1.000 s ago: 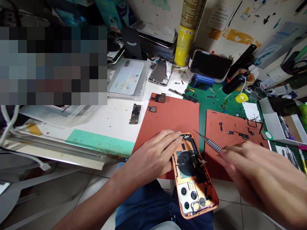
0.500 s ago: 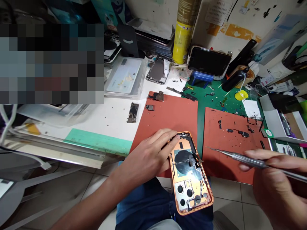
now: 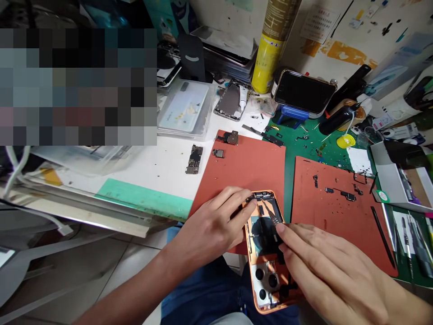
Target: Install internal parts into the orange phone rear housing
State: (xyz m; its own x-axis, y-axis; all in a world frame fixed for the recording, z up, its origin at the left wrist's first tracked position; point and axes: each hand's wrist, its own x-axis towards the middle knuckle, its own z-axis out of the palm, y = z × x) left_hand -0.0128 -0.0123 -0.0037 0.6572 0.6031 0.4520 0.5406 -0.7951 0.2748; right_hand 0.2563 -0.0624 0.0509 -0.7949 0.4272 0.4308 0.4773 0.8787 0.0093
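An orange phone housing (image 3: 257,261), stripped open with its inner side up, tilts over the near edge of the left red mat (image 3: 237,176) above my lap. The fingers of my left hand (image 3: 214,225) close on its upper left edge. In my right hand (image 3: 333,266) a thin metal pick (image 3: 270,214) is pinched; much of its handle is hidden by the fingers. The pick's tip points at the small parts along the housing's far end; whether it touches them I cannot tell. My right hand covers the housing's right side.
A circuit board (image 3: 194,159) and camera modules (image 3: 230,137) are left of and on the left mat. Small parts (image 3: 348,196) lie on the right mat (image 3: 311,216). Behind stand a phone (image 3: 304,91) on a blue stand and a yellow can (image 3: 265,63). Tools (image 3: 407,239) rest at right.
My right hand has moved left with the pick, from above the right mat to over the housing, bringing the tip near its far end. My left hand keeps its hold. The view has shifted slightly.
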